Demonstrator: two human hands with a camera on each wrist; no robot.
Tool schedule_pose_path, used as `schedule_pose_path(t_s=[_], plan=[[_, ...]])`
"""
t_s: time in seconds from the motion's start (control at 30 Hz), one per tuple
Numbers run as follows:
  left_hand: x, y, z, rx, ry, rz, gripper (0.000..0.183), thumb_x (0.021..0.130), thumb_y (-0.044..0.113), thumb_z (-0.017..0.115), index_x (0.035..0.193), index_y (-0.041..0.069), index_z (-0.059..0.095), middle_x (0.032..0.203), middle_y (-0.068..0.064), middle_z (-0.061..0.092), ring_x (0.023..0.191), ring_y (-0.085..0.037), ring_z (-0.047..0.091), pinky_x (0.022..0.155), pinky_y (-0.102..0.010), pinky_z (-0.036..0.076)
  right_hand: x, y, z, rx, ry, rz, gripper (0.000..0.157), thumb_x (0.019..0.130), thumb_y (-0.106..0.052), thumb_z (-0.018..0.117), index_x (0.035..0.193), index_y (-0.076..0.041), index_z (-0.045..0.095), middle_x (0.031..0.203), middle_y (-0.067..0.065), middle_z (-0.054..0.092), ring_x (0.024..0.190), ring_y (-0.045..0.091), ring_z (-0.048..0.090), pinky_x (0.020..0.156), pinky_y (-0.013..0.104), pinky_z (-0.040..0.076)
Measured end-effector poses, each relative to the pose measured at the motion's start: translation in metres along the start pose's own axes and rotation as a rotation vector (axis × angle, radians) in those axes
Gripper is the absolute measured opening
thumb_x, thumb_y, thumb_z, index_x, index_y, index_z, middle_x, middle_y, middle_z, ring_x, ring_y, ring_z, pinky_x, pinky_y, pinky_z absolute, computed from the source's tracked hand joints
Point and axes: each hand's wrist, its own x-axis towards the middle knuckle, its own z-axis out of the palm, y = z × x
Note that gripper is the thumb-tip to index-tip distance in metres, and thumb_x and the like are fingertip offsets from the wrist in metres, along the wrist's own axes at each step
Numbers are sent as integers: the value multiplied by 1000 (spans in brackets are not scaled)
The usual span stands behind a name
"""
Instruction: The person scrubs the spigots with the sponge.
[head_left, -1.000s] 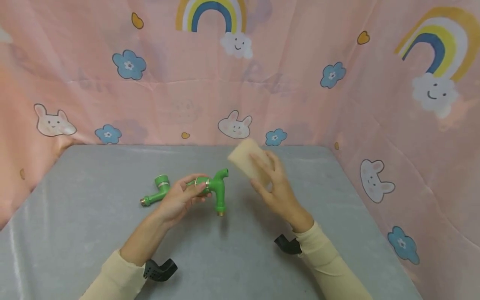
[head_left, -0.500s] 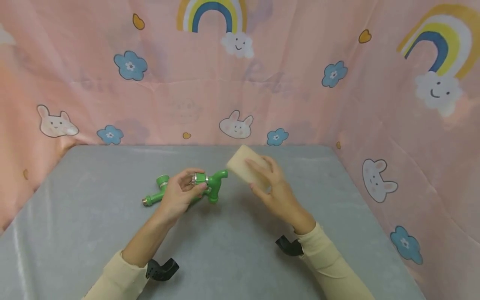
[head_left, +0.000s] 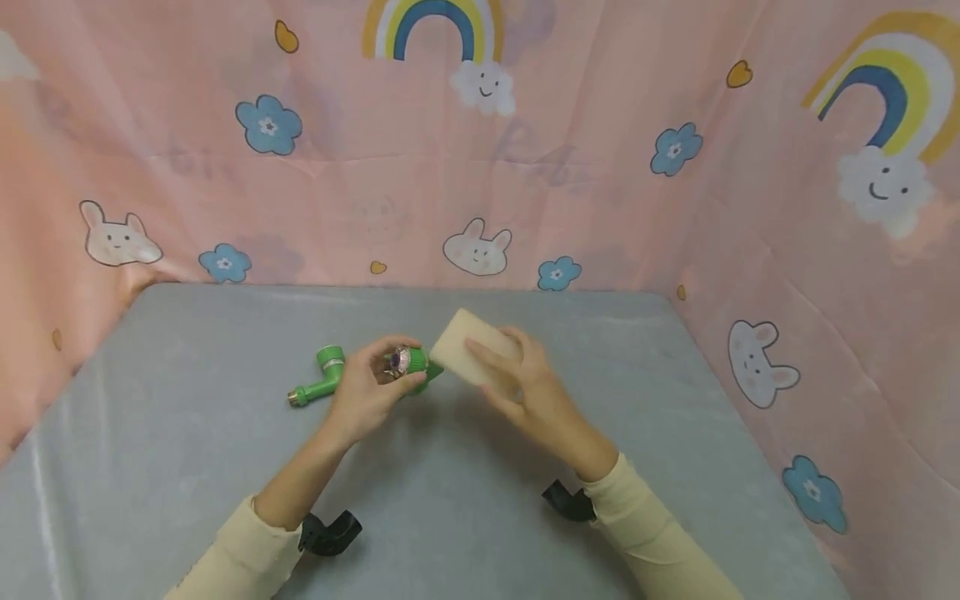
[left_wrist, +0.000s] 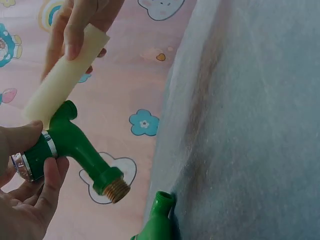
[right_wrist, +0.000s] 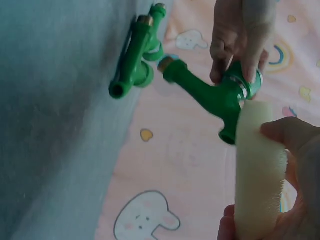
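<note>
Left hand [head_left: 363,396] pinching a green tap [left_wrist: 72,139], right hand [head_left: 547,400] gripping a cream sponge [right_wrist: 257,172] just beside it

Pink cartoon-print cloth [head_left: 585,200] behind and right of grey table [head_left: 465,533].

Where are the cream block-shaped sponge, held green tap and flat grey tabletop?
Cream block-shaped sponge [right_wrist: 257,170]: right wrist view, middle of its visible face.
Held green tap [left_wrist: 76,139]: left wrist view, smooth middle body.
Flat grey tabletop [head_left: 457,517]: head view, bare near part.
</note>
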Motion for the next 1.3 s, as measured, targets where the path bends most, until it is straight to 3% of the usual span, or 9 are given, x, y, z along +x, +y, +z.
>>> schedule_pose_path(t_s=[0.17, 0.27, 0.5, 0.63, 0.77, 1.07, 1.3], plan=[[2, 3, -2, 74, 27, 0, 37, 87, 0, 76, 123, 2, 66, 120, -21, 66, 86, -17, 67, 66, -20, 56, 2, 8, -11, -6, 11, 98, 53, 91, -11, 74, 141, -18, 61, 144, 30, 43, 128, 47, 44, 92, 58, 53], [2, 2, -2, 103, 38, -4, 39, 86, -1, 77, 123, 2, 65, 117, -20, 68, 85, -20, 68, 65, -19, 56, 2, 13, -16, 4, 25, 115, 54, 92, -11, 73, 143, -19, 59, 145, 27, 43, 129, 46, 43, 93, 59, 51], [1, -3, 2, 254, 66, 107, 41, 82, -3, 80, 120, 5, 68, 119, -14, 72, 90, -24, 69, 69, -25, 58, 4, 7, -5, 33, -6, -62, 54, 89, -12, 73, 141, -20, 60, 145, 24, 46, 130, 43, 45, 97, 58, 49], [1, -1, 4, 295, 53, 139, 48, 80, -5, 81, 125, 5, 66, 125, -14, 70, 106, -29, 70, 78, -33, 61, 2, 5, 0, 73, -65, -92, 52, 91, -13, 71, 142, -20, 60, 146, 22, 46, 133, 41, 43, 103, 59, 46], [-1, -1, 5, 335, 16, 142, 50, 79, -5, 82, 125, 7, 66, 125, -14, 70, 110, -31, 69, 83, -38, 61, -2, 5, 0, 87, -128, -52, 49, 97, -18, 63, 146, -23, 56, 150, 19, 44, 135, 40, 41, 104, 61, 44], [-1, -2, 0, 258, -50, 174, 41, 81, -8, 78, 119, 3, 68, 130, -17, 64, 121, -34, 63, 90, -34, 61, -4, 14, -11, 83, -214, 60, 44, 104, -20, 55, 147, -24, 55, 153, 20, 43, 133, 42, 43, 100, 61, 46], [2, -1, -11, 199, -79, 128, 43, 86, -5, 75, 126, 3, 64, 132, -20, 62, 122, -39, 64, 92, -45, 60, -2, 24, -28, 83, -191, 165, 43, 103, -18, 52, 146, -22, 56, 151, 25, 43, 133, 44, 43, 97, 62, 46]])
